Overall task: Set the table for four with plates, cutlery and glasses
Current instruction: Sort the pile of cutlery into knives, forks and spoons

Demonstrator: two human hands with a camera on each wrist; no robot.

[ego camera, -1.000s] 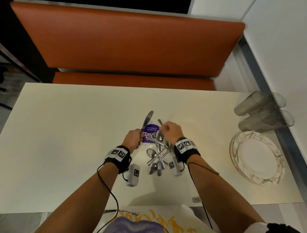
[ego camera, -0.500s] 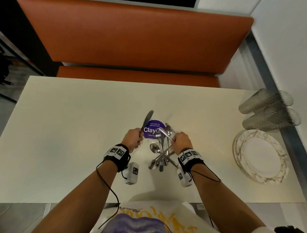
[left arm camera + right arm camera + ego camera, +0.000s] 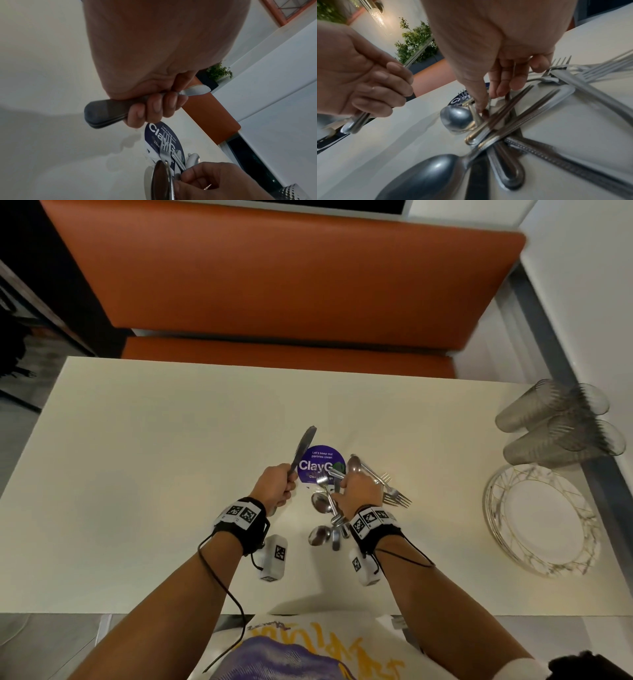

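Note:
Near the middle of the cream table (image 3: 154,474) lies a loose cutlery pile (image 3: 329,522) of spoons, forks and knives. My left hand (image 3: 286,484) grips knife handles (image 3: 104,112), one blade (image 3: 303,448) pointing up and away; two stacked handle ends show in the left wrist view. My right hand (image 3: 342,487) reaches down into the pile (image 3: 505,128), and its thumb and fingers (image 3: 498,92) pinch a thin piece, seemingly a knife with a serrated edge (image 3: 173,168). Forks (image 3: 394,496) lie just right of that hand.
A stack of white patterned plates (image 3: 541,522) sits at the table's right edge, with several ribbed glasses (image 3: 555,429) lying on their sides behind it. A purple round sticker (image 3: 320,463) lies under the pile's far end. An orange bench (image 3: 274,285) runs along the far side.
My right hand has come back from the pile's far end and dipped into its middle. Forks now lie spread to its right. My left hand keeps its knives in place.

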